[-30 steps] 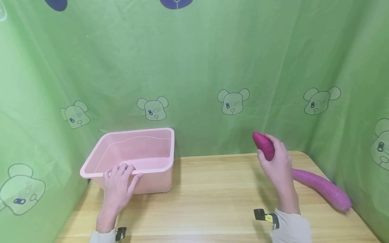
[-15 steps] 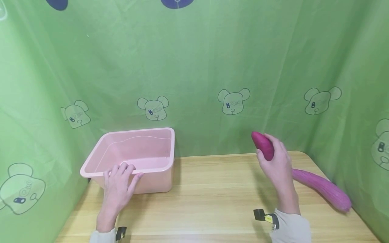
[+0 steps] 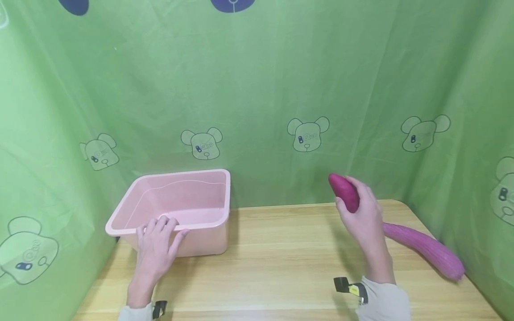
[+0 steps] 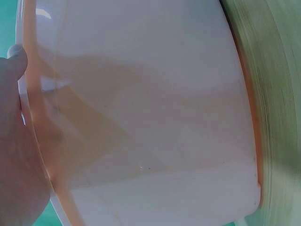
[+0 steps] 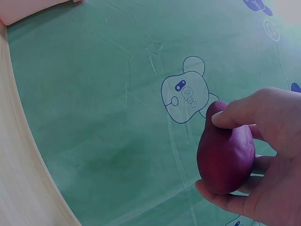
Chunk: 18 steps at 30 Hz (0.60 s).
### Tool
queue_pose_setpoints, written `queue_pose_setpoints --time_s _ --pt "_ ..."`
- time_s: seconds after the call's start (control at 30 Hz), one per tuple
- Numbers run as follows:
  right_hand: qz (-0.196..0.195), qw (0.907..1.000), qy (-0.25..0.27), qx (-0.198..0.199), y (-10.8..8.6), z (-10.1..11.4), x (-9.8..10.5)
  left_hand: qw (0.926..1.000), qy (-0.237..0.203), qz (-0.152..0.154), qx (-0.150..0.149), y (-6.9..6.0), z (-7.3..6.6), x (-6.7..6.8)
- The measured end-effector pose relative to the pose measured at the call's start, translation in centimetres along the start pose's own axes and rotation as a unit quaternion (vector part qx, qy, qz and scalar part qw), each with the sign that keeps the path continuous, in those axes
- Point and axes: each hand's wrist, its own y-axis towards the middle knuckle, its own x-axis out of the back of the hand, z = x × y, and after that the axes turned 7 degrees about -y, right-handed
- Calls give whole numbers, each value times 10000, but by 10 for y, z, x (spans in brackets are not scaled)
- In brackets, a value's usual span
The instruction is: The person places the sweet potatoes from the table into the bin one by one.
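My left hand (image 3: 154, 249) grips the near rim of a pink plastic bin (image 3: 201, 240), fingers hooked over the inside and thumb along the outside. Up close in the left wrist view, the bin's smooth outer wall (image 4: 155, 132) fills most of the picture. Above the table on the right, my right hand (image 3: 364, 218) holds a smooth purple-red sweet potato (image 3: 344, 191) between thumb and fingers. The right wrist view shows this sweet potato (image 5: 225, 155) as rounded at one end and narrowed at the other. Behind the right wrist, a long purple eggplant (image 3: 429, 249) lies on the table, its far end partly hidden.
The light wooden table (image 3: 273, 276) runs between bin and eggplant. A green curtain (image 3: 257, 89) printed with bear heads closes off the back and both sides, close behind the bin. Black straps with small devices (image 3: 353, 289) sit on both wrists.
My right hand has shifted slightly to the left with the sweet potato. The left hand and the bin have stayed where they were, as has the eggplant.
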Motion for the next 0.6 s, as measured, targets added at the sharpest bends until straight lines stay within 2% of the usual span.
queue_pose_setpoints --time_s 0.27,0.6 --pt "36 10000 59 59 -1 4 1 10000 7 19 19 -1 0 1" --pt "-48 9996 89 248 -2 8 0 9999 -22 -72 -95 -1 1 0"
